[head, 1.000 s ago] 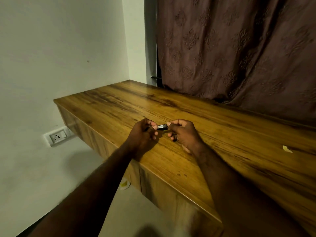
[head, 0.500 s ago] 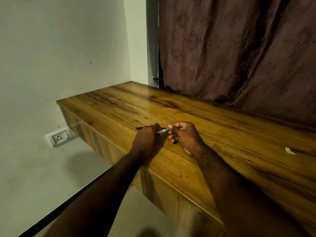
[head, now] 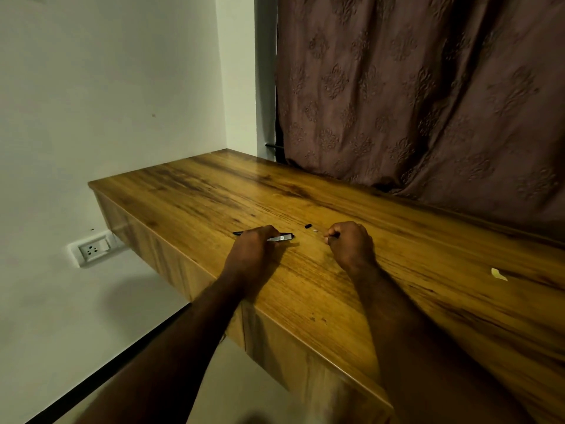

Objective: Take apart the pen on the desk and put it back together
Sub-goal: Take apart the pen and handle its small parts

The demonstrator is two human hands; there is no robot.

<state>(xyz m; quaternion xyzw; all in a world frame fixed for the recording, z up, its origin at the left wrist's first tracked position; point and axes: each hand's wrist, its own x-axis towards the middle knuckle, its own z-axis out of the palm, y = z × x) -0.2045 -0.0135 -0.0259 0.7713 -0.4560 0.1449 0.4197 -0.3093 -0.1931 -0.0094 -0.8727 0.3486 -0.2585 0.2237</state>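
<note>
Head view: your left hand [head: 250,249] sits just left of the frame's centre, fingers curled down over the pen [head: 279,238] and holding it against the desk [head: 336,301]. The silver barrel sticks out to the right of your knuckles and a dark thin end pokes out to the left, so you hold it near the middle, likely to keep it from rolling while the other hand works.

Your right hand [head: 351,246] is right of centre, well apart from the left, closed into a loose fist with thumb and fingertips pinched together. Something dark and thin seems caught in that pinch, but it is too small to say what it is.

Between the hands, slightly higher in the frame, two loose bits lie on the wood: a small black piece [head: 308,225] and just beside it a small pale piece [head: 315,230]. They look like parts already off the pen, parked close so you can find them for reassembly. I judge you are still in the taking-apart stage.

There is no tray, box or cup here; the parts rest on bare wood. A yellowish scrap [head: 498,274] lies at the far right.
</note>
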